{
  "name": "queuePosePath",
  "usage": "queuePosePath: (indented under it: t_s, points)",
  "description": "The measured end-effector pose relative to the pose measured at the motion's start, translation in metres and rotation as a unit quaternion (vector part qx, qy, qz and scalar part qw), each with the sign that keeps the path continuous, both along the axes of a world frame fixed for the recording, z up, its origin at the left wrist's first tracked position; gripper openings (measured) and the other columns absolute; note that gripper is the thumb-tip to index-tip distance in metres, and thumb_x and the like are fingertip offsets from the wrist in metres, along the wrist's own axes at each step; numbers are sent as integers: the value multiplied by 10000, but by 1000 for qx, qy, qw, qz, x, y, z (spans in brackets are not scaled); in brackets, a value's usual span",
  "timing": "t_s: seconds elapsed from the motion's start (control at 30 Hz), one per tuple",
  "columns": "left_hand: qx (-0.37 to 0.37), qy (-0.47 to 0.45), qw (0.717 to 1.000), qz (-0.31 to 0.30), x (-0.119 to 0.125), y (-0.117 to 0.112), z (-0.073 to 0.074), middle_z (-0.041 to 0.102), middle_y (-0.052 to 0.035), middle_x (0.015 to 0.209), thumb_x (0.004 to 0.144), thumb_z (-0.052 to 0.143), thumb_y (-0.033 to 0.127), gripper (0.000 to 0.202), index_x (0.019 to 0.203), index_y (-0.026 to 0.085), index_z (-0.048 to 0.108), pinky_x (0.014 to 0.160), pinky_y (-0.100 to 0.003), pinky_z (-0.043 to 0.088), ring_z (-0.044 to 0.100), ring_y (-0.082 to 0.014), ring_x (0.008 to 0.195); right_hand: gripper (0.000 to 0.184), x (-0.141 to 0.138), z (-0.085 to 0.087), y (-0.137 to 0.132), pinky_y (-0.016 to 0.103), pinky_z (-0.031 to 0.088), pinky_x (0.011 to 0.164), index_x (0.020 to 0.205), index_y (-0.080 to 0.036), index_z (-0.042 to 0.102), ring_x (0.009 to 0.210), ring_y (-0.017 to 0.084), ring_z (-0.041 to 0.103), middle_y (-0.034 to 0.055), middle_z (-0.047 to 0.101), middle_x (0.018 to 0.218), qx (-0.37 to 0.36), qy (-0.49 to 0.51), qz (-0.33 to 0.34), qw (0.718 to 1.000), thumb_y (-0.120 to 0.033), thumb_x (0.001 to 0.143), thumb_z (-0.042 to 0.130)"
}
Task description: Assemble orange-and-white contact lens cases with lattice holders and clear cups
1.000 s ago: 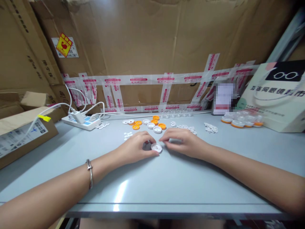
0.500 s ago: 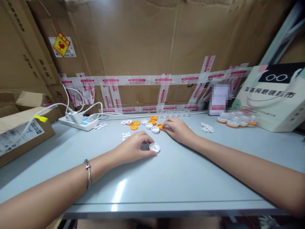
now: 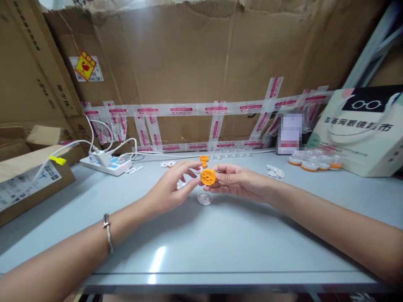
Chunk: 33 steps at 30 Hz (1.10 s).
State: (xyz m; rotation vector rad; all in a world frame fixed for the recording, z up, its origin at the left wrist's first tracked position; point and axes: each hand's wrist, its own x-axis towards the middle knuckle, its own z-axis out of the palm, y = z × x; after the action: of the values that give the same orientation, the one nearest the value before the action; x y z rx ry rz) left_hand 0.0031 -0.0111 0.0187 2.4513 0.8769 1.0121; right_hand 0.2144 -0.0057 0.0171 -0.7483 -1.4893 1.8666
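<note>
My right hand is raised above the grey table and pinches an orange round disc with holes between thumb and fingers. My left hand is lifted beside it, fingers stretched toward the disc and touching its left edge. Below both hands a white round cap lies on the table, open side up. Behind the hands lie more orange discs and white caps, partly hidden.
A white power strip with plugs and cables sits at the back left, near a cardboard box. Finished orange-and-white pieces stand at the back right before a paper bag. Small white parts lie scattered. Taped cardboard forms the back wall.
My right hand reached to the orange discs at the back, picked one up and brought it forward. My left hand let go of the white cap and rose to meet the disc.
</note>
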Motion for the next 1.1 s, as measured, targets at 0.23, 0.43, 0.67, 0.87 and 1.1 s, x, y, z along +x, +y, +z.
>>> queuePosePath:
  t_s: [0.23,0.43,0.67,0.87,1.1]
  points:
    - [-99,-70,992,-24,6,-4,6,638,-65,945,857,505,269,207,992,139,596,743,-269,447,586,-152,861,241,-4,3,-9,230,495,820,860,-167,574,796,103,660,23,677,879,-45,19,-46,998,-301,718,715]
    - [-213,-49,975,-33,8,-1,7,605,-31,784,824,536,341,223,783,130,593,666,-252,426,550,-123,718,298,-9,-3,-7,218,472,752,828,-181,525,706,77,624,-14,663,750,-20,-12,-111,994,-311,678,748]
    - [-302,-40,951,-52,7,0,7,631,-49,840,752,631,312,220,863,135,560,699,-291,459,599,-153,761,389,-15,-11,-7,233,426,635,826,-186,501,620,92,574,-26,624,650,72,-68,-146,984,-422,645,751]
    - [-286,-53,955,-57,5,1,8,629,-60,973,733,653,251,436,1128,178,483,711,-303,475,608,-150,784,356,-20,-13,-9,238,434,626,800,-178,507,616,92,573,-32,600,633,101,-58,-163,980,-408,658,739]
    - [-294,-34,952,-78,-1,6,13,601,-52,1001,766,623,266,282,1032,184,575,721,-272,469,578,-129,793,410,-8,-12,-6,308,459,741,914,-183,501,775,142,581,36,613,856,187,-160,-156,957,-463,682,691]
